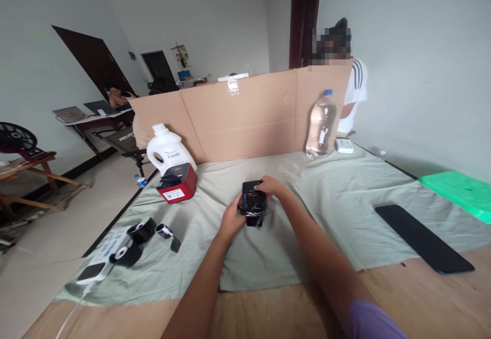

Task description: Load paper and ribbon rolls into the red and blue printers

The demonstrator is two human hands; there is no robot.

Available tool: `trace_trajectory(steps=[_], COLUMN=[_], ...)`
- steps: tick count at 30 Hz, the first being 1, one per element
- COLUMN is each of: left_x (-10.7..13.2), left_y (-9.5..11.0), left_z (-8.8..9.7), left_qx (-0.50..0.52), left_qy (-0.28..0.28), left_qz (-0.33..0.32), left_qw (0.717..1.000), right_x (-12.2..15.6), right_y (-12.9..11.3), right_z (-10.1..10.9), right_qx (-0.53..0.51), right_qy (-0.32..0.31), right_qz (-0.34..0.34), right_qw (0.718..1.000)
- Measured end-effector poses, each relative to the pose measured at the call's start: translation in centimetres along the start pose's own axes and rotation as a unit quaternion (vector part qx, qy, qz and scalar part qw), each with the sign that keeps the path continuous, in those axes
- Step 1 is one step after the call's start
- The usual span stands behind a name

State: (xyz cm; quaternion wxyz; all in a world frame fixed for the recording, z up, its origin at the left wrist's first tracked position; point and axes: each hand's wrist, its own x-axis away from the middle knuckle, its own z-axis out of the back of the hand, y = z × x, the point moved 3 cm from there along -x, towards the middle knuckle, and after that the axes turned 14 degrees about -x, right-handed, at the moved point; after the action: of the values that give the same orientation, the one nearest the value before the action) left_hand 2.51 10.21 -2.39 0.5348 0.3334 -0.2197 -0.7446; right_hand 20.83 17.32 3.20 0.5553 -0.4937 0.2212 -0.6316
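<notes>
Near the middle of the table, a small black box [253,203] with a glossy, film-like surface stands on the grey-green cloth [199,257]. My left hand [233,217] closes around its left side. From the upper right, my right hand [270,186] grips it, thumb on the top edge. Most of the fingertips are hidden behind the box. To its left is a red box [187,186] with a black top and a white label, with a white jug [171,150] behind it.
Cardboard [245,116] spans the back. A water bottle [321,127] stands back right, a small white box [344,145] beside it. Black rolls [142,230] and a white power strip [95,267] lie left. A black slab [424,239] and green plastic lid [456,193] are right.
</notes>
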Motion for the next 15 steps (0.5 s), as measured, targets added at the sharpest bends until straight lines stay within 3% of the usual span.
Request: trace_trajectory(steps=[3, 6, 10, 15], left_x=[-0.2, -1.7, -6.4, -13.8], left_y=[0.2, 1.4, 4.8, 10.4], left_z=[-0.1, -0.5, -3.1, -9.4], left_qx=[0.015, -0.009, -0.047, -0.085], left_qy=[0.015, 0.032, 0.031, 0.017], left_qz=[0.004, -0.001, -0.039, -0.101], left_qw=[1.000, 0.999, 0.998, 0.991], right_x=[0.7, 1.1, 0.8, -0.9], right_y=[-0.1, -0.3, 0.1, 3.7], right_z=[-0.3, 1.2, 5.9, 13.8], right_qx=[-0.013, -0.025, -0.025, -0.025], right_qy=[0.021, 0.062, 0.145, 0.252], right_qz=[0.043, 0.103, 0.167, 0.173], right_qw=[0.999, 0.992, 0.975, 0.952])
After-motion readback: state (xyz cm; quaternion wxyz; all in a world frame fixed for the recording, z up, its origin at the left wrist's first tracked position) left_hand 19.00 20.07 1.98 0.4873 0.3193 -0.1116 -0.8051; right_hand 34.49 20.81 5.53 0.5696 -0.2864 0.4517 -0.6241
